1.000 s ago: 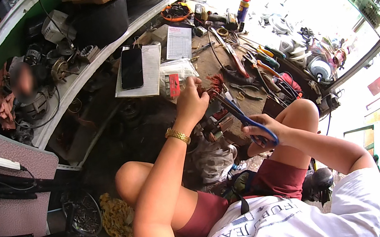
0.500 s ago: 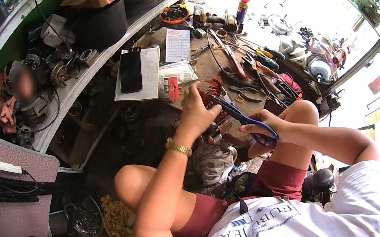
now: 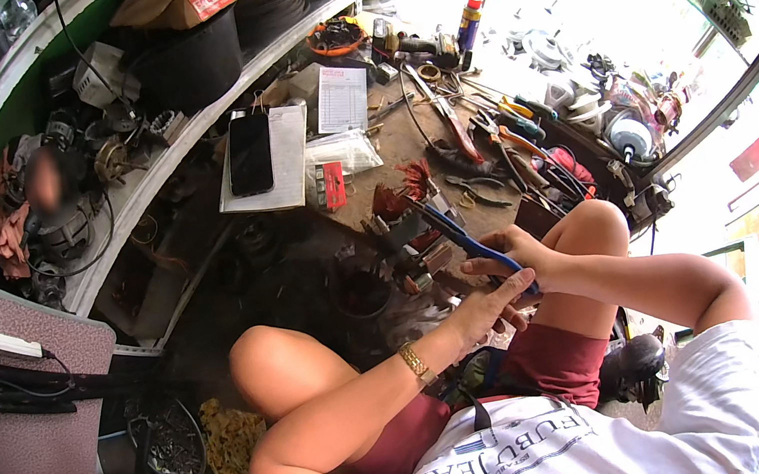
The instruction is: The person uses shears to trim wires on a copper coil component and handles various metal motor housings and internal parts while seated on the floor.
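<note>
A pair of blue-handled scissors (image 3: 474, 243) points up and left over the near edge of the workbench. My right hand (image 3: 526, 252) is closed around their handles. My left hand (image 3: 486, 313), with a gold watch at the wrist, meets it from below, its thumb on the handle end and its fingers curled beneath; the right hand partly hides the grip. The dark blades end close to a bundle of red strands (image 3: 414, 180) and a metal part with reddish windings (image 3: 411, 231) at the bench edge.
On the bench (image 3: 399, 145) lie a black phone (image 3: 250, 154) on papers, a printed form (image 3: 342, 98), plastic bags (image 3: 343, 154) and several pliers (image 3: 519, 126). A spray can (image 3: 469, 26) stands at the back. Left is a shelf with a black tub (image 3: 184, 63) and motor parts.
My left hand has come down and right, from beside the blades to the scissors' handles. The scissors, their loops spread before, now look closer together in my right hand.
</note>
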`<state>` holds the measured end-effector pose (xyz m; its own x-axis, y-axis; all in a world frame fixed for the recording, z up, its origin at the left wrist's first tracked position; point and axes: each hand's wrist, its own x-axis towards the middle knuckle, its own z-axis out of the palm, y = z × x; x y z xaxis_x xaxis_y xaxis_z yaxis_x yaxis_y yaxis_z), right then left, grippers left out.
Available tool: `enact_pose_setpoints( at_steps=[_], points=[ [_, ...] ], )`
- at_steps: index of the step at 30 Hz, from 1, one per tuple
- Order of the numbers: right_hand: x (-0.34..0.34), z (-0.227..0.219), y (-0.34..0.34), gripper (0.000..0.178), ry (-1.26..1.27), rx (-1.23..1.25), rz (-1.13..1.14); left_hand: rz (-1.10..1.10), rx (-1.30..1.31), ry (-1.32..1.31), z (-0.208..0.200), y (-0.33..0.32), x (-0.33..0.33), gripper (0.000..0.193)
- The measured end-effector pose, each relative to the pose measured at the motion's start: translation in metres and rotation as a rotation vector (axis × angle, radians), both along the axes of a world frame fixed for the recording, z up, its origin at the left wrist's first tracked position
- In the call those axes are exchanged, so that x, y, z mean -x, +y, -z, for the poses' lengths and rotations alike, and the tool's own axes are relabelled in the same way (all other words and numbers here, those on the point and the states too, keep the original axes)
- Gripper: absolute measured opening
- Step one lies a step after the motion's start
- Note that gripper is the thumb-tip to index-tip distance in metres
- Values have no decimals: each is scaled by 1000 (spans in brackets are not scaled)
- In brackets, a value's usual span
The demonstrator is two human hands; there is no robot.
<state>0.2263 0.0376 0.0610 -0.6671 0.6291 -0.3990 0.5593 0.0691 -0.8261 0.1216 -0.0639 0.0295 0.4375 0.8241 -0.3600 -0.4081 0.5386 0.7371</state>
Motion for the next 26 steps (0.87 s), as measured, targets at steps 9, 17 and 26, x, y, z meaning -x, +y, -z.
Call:
enact_pose_setpoints(
  at_steps=[9, 17, 26],
  points=[
    [-6, 11, 4, 29, -10, -102, -14, -192, -109, 26, 3, -2, -16, 33],
    [-11, 29, 2, 29, 75, -155, -25, -272, -141, 146, 19, -1, -23, 30],
    [-15, 39, 4, 25, 142, -95, -34, -306, -202, 286, 40, 2, -30, 30]
  ],
)
